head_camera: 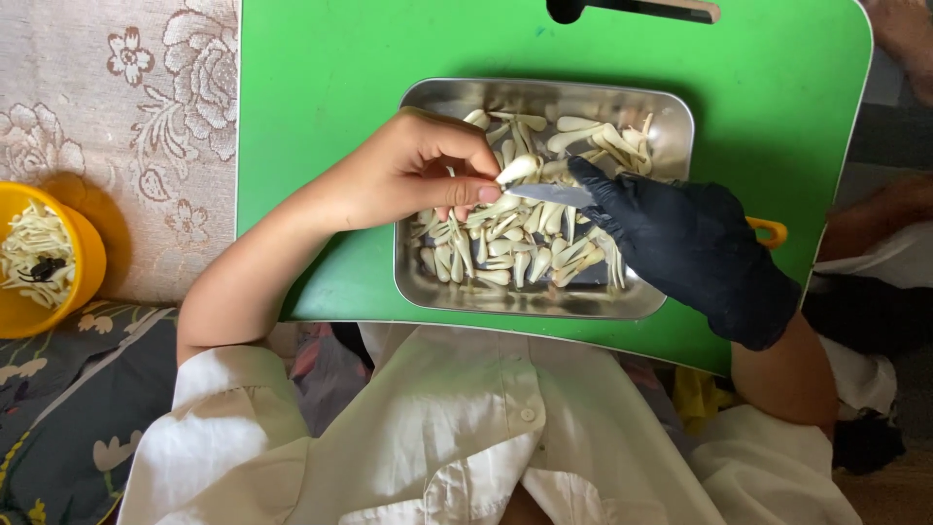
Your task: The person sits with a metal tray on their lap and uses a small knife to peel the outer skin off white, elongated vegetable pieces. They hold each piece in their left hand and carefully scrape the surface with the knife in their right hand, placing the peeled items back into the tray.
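Pale clove (517, 169) pinched in bare left hand (418, 175), above steel tray (671, 126); gloved right hand (685, 243) grips small knife (549, 194), blade at clove. Tray beneath hands holds many cloves; yellow bowl (83, 282) far left of left hand holds pale trimmings.

rectangular stainless-steel tray (671, 112): 1 | green plastic lap board (321, 117): 1 | round yellow plastic bowl (83, 243): 1 | short steel-bladed knife (549, 194): 1 | black rubber glove (695, 248): 1 | pale cream peeled garlic cloves (515, 243): dozens, too many to count
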